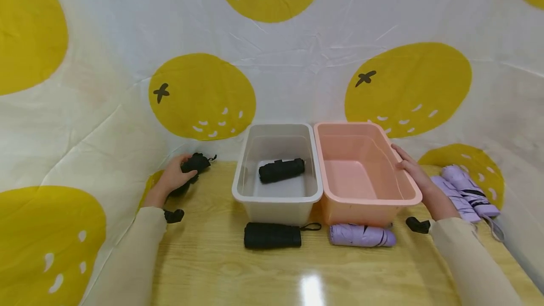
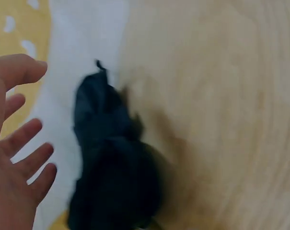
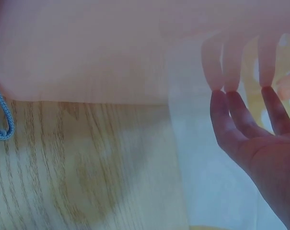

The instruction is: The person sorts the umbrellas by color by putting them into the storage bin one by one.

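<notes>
At the left, my left hand (image 1: 172, 177) reaches over folded black umbrellas (image 1: 199, 162) on the table. In the left wrist view its fingers (image 2: 27, 136) are spread beside a blurred black umbrella (image 2: 116, 177), with a gap between. My right hand (image 1: 413, 172) is at the right side of the pink bin (image 1: 374, 201); in the right wrist view its fingertips (image 3: 233, 96) touch the bin's outer wall, which mirrors them. One black umbrella (image 1: 282, 171) lies inside the grey bin (image 1: 278, 199). The pink bin has nothing in it.
In front of the grey bin lies another black umbrella (image 1: 272, 236); a lilac umbrella (image 1: 361, 235) lies before the pink one. Further lilac umbrellas (image 1: 467, 190) rest at the right edge. A lemon-patterned cloth (image 1: 293, 79) hangs behind and along both sides of the wooden table (image 1: 229, 273).
</notes>
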The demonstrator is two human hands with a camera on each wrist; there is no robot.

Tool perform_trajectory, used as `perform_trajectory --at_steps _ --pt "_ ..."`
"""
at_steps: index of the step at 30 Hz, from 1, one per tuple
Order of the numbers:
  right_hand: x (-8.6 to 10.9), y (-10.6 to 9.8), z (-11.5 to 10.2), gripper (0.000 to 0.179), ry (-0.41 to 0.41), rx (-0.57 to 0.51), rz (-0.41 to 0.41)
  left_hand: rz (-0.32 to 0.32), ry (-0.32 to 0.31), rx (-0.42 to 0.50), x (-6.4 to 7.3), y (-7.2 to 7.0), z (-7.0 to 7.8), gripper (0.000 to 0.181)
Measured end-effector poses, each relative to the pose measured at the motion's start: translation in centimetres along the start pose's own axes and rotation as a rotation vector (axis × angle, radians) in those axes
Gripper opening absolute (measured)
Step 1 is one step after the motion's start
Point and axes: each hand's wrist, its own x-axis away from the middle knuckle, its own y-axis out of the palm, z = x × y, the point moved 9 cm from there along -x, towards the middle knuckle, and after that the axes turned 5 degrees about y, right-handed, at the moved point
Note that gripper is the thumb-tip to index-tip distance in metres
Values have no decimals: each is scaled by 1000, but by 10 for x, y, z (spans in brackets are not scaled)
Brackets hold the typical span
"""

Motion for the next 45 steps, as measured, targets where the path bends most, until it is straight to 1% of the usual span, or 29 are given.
perform_trajectory --at_steps 3,6,8,11,14,17,21,24,26,30,33,34,41,43,45 --pt "2 0 1 66 8 28 10 3 -38 -44 0 6 -14 68" --pt "3 3 6 67 29 40 0 -9 -111 -103 6 10 -30 74" --pt "4 4 8 66 36 37 2 -36 -164 -134 10 14 -39 80" --pt "7 2 10 65 30 18 13 -75 -237 -171 13 19 -49 88" --pt "9 2 9 64 12 11 4 -50 -288 -174 15 18 -54 91" --pt "10 3 7 65 0 -8 -11 -7 -310 -174 14 17 -55 90" --pt "11 2 4 65 -13 -13 -10 4 -347 -156 16 23 -57 93" --pt "9 2 3 65 -13 4 -6 32 -385 -146 18 26 -61 95" --pt "8 2 3 64 -6 -3 -3 46 -406 -149 19 27 -63 99" --pt "9 1 3 64 -10 -51 1 41 -441 -109 19 33 -64 104" --pt "10 0 3 65 -25 -47 -3 43 -457 -75 19 35 -64 103" --pt "10 1 3 65 -28 -40 -2 53 -460 -66 20 35 -64 102" --pt "6 4 5 65 -9 -7 8 101 -445 -23 20 29 -64 100" --pt "5 5 3 65 -8 -4 7 105 -438 -12 17 28 -61 101" --pt "5 4 1 65 -7 -9 7 108 -418 37 10 26 -55 102"
